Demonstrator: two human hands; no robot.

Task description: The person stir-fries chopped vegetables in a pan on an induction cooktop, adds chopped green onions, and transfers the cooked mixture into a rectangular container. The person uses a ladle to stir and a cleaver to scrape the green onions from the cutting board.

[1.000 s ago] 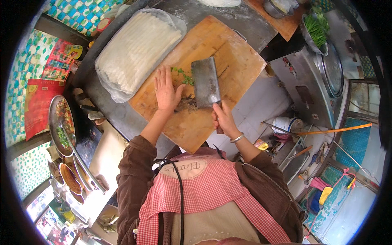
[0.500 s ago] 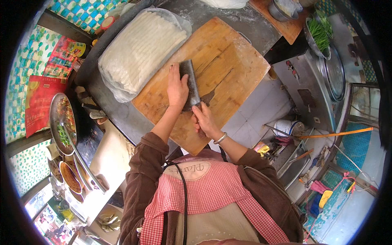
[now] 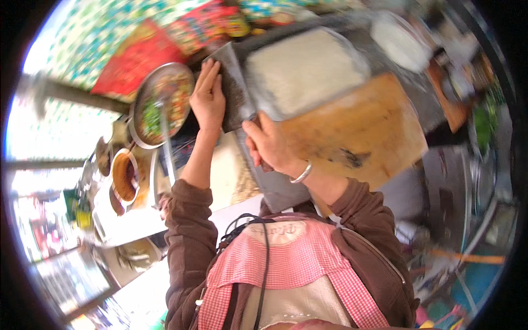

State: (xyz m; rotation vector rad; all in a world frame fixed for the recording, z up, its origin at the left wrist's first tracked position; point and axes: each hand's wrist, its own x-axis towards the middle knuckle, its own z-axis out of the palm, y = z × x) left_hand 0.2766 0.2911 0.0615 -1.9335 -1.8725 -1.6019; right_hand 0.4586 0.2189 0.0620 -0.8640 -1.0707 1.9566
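Observation:
My right hand point(image 3: 272, 142) grips the handle of a broad, dark-bladed cleaver point(image 3: 235, 85), held off the wooden board's left side. Fingers stretched and together, my left hand point(image 3: 208, 96) lies against the blade's left side; whether something sits between palm and blade is hidden. Just left of that hand stands a metal bowl point(image 3: 133, 124) with chopped green and orange-red pieces and a ladle point(image 3: 166, 146) in it. The wooden board point(image 3: 357, 129) has a dark patch near its middle and lies to the right of the cleaver.
A plastic bag of pale dough strips point(image 3: 308, 69) lies behind the board. At the left stands a bowl of brown sauce point(image 3: 125, 177). A red packet point(image 3: 140, 58) is behind the metal bowl. Greens point(image 3: 485, 124) show at the far right.
Both hands have lifted the cleaver off the board and carried it left to beside the metal bowl. The view has turned left.

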